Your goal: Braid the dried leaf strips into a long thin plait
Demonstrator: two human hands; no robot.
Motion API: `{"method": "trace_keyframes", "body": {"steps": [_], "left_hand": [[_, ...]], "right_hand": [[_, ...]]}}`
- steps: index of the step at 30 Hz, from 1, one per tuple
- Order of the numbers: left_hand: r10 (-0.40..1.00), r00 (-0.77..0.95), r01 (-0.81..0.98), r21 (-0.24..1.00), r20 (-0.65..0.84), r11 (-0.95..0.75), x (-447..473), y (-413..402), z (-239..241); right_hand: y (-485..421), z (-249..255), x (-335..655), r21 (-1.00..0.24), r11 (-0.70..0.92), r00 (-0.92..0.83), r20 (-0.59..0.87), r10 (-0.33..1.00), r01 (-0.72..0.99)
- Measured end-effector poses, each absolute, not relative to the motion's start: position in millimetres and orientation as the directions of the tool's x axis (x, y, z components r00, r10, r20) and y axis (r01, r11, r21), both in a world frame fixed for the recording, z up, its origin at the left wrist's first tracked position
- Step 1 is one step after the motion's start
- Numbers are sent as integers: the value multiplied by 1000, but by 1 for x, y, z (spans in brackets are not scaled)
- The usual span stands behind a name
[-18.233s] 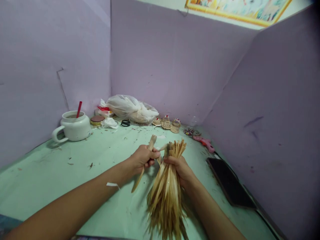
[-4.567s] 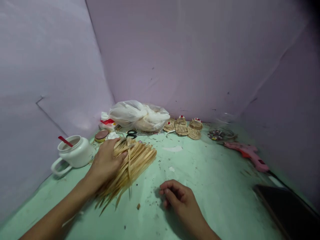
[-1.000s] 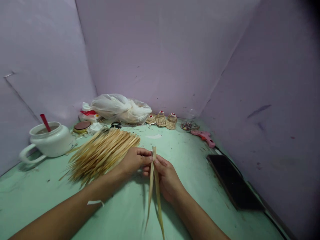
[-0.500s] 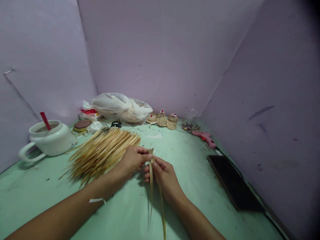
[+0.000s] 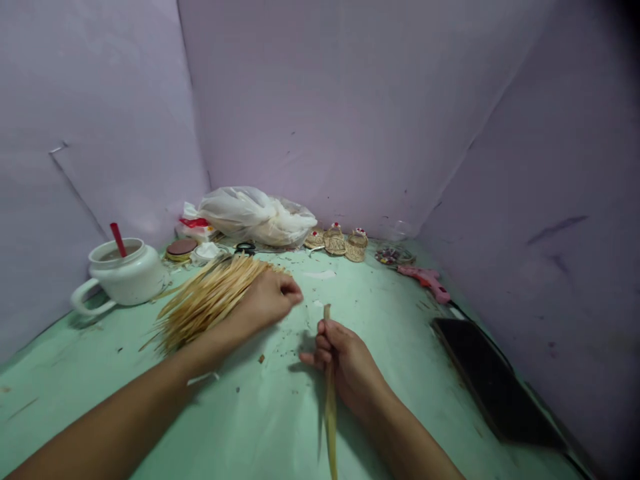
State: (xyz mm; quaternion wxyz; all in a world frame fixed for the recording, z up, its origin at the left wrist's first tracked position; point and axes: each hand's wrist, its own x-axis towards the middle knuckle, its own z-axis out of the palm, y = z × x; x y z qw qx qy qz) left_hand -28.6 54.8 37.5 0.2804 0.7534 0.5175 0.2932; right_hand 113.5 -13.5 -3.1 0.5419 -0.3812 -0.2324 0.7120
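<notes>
Head view: one dried leaf strip (image 5: 331,417) is apart, upright in the right hand (image 5: 345,353), near centre. Many more lie heaped in the bundle (image 5: 207,300) at left on the green tabletop (image 5: 400,380); most handling looks left to do. Right thumb and fingers pinch the strip near its far end, little finger extended. Left hand (image 5: 269,293) reaches in beside the bundle's right end, fingers curled; cannot tell if it grips anything.

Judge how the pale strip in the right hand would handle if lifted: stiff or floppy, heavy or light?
The strip is probably light, since it looks thin and narrow. It likely flexes but isn't fully limp: it runs nearly straight below the right hand. Its dry, leaf-like look suggests it might split if bent sharply.
</notes>
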Motion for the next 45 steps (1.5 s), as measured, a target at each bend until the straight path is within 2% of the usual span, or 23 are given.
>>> {"method": "trace_keyframes", "body": {"steps": [3,6,8,12,15,21,27,31,34,37,40,45], "left_hand": [[967,108,857,472,230,-208,-47,68,53],[991,54,958,273,124,-86,-52,72,51],[996,66,975,206,66,-79,-50,73,43],[994,71,985,150,77,-82,-49,75,30],[993,66,973,214,96,-86,-54,78,32],[987,87,835,531,134,-146,-63,87,39],[994,108,646,760,7,-76,-63,92,31],[974,168,404,912,-154,75,-53,82,32],[928,241,253,941,-285,223,-34,65,35],[897,272,217,931,-348,295,-12,44,36],[870,315,209,922,-379,326,5,28,32],[891,287,168,934,-353,316,17,18,18]], "right_hand": [[-9,0,119,-795,-132,45,-195,980,-592],[-7,7,124,-775,-55,129,-175,976,-629],[-7,11,126,-747,-93,125,-230,965,-659],[-9,10,122,-746,-162,73,-271,960,-646],[-10,5,120,-727,-192,34,-283,958,-659],[-9,-1,120,-706,-217,24,-314,949,-674],[-7,-5,118,-713,-224,21,-317,948,-665],[-5,-4,118,-694,-208,60,-341,938,-689],[-2,-4,120,-686,-172,148,-381,913,-707],[2,-7,122,-677,-148,205,-412,888,-721],[2,-9,121,-675,-135,160,-355,921,-725],[-3,-8,117,-664,-119,106,-289,951,-738]]}}
